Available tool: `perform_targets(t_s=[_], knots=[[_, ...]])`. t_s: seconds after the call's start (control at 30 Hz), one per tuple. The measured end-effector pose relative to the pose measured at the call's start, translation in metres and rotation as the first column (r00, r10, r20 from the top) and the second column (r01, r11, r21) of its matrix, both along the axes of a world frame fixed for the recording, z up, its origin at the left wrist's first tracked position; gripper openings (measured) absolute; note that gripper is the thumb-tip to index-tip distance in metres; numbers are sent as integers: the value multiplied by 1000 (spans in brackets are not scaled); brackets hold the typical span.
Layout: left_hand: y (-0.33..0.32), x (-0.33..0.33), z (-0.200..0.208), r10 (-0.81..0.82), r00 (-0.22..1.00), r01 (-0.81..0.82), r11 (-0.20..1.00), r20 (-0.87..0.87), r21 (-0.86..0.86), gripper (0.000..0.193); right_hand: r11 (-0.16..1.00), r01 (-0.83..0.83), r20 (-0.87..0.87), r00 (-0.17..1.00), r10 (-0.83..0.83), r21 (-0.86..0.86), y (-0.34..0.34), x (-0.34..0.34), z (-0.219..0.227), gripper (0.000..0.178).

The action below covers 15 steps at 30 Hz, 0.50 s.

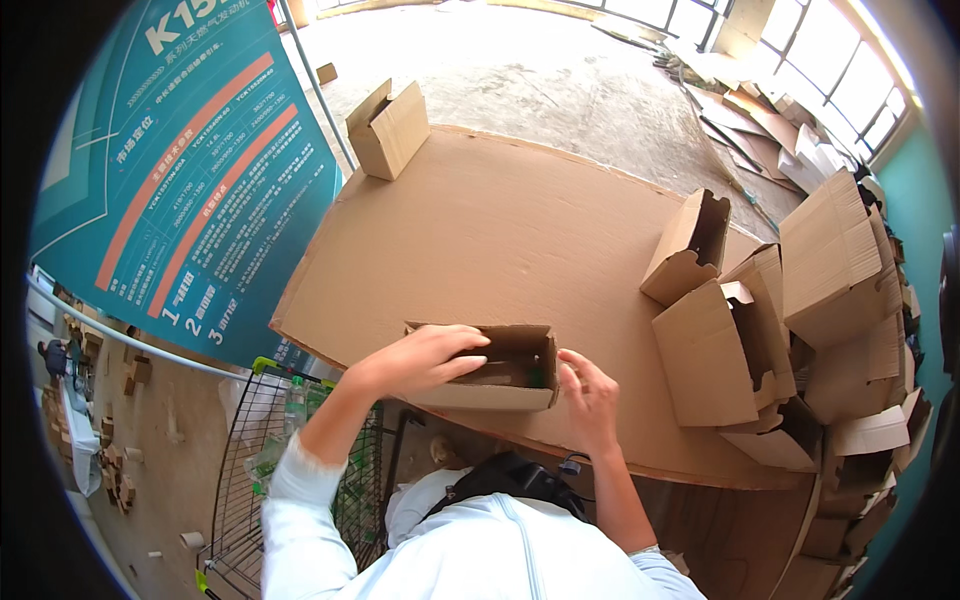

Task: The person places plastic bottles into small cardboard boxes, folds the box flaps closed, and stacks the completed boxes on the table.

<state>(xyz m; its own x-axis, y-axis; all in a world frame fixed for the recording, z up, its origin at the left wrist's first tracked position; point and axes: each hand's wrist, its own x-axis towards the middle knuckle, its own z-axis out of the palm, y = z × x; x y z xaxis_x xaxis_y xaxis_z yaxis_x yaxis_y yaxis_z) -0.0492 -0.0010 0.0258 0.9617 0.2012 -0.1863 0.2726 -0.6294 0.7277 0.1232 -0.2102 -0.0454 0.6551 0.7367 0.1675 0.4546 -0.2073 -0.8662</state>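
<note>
From the head view we see our left hand (425, 360) reaching into the open box (490, 368) at the bench's (500, 230) near edge, fingers loosely spread on its top wall, gripping nothing firmly; our right hand (590, 395) rests half open against its right end. We judge the cardboard light, fairly stiff but easy to crush, best held by the side walls. More boxes (800, 320) pile up at right; a wire cart (250, 480), a banner (180, 170) and a concrete floor (540, 70) surround us
</note>
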Motion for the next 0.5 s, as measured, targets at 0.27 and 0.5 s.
perform_targets(t_s=[0.27,0.5], knots=[[-86,-96,-60,663,518,-738,666,540,-111,59,967,-216,251,951,179,132,-5,-25,-2,45],[-72,-80,-53,585,664,-644,764,466,-40,28,962,-268,356,894,272,-61,-2,-18,3,66]])
